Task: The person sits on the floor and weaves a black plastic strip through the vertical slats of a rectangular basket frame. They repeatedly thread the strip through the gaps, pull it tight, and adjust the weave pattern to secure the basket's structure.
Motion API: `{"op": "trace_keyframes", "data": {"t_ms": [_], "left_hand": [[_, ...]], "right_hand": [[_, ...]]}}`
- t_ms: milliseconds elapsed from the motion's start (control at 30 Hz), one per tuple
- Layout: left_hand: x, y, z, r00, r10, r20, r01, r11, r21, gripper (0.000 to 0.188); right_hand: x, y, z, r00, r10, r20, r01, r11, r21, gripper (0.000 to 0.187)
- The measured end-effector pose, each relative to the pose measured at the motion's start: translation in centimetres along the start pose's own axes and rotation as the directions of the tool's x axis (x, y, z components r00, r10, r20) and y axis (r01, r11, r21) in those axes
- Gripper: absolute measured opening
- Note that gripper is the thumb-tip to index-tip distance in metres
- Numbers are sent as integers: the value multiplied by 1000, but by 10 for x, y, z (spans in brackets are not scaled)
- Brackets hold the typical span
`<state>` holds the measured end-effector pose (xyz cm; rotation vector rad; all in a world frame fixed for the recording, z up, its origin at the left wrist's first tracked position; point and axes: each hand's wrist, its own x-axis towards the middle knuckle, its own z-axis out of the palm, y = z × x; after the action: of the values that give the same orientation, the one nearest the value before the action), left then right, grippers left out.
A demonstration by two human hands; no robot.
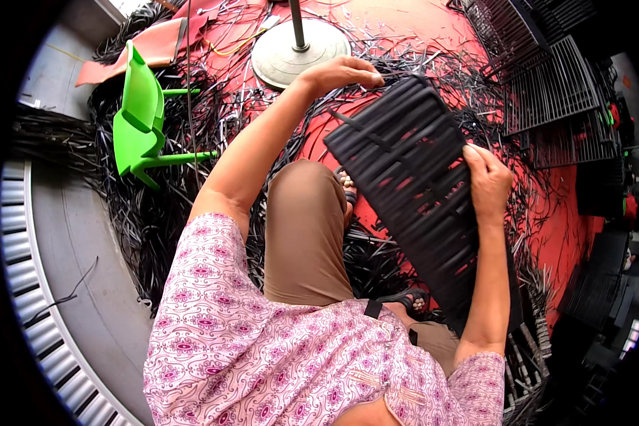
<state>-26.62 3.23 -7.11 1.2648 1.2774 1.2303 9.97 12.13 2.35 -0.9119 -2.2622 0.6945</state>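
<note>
A long black slatted panel (412, 156) slants across my lap, woven with flat black strips and with gaps showing the red floor. My right hand (490, 181) is closed on its right edge, thumb on the upper face. At the panel's far end, my left hand (344, 74) is raised with its fingers pinched together, apparently on a thin black strip that runs to the far edge. A loose strip end (355, 128) sticks out past the panel's left side. The panel's near end is partly hidden behind my right forearm.
Piles of black strips (138, 248) cover the floor. A green plastic chair (142, 121) lies tipped at left, near a round pole base (291, 57). Black wire-like racks (554, 92) stand at right. A white slatted frame (42, 284) runs along the left.
</note>
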Motion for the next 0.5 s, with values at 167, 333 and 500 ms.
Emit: {"op": "trace_keyframes", "data": {"t_ms": [167, 333, 500], "left_hand": [[25, 20, 16, 999, 34, 21, -27, 958, -284, 25], [35, -47, 11, 980, -23, 199, 115, 878, -466, 25], [43, -103, 22, 978, -188, 89, 205, 939, -276, 20]], "right_hand": [[-7, 48, -109, 989, 139, 39, -144, 971, 191, 27], [-21, 104, -201, 980, 198, -5, -192, 954, 229, 40], [-42, 93, -232, 982, 188, -31, -185, 978, 92, 44]]}}
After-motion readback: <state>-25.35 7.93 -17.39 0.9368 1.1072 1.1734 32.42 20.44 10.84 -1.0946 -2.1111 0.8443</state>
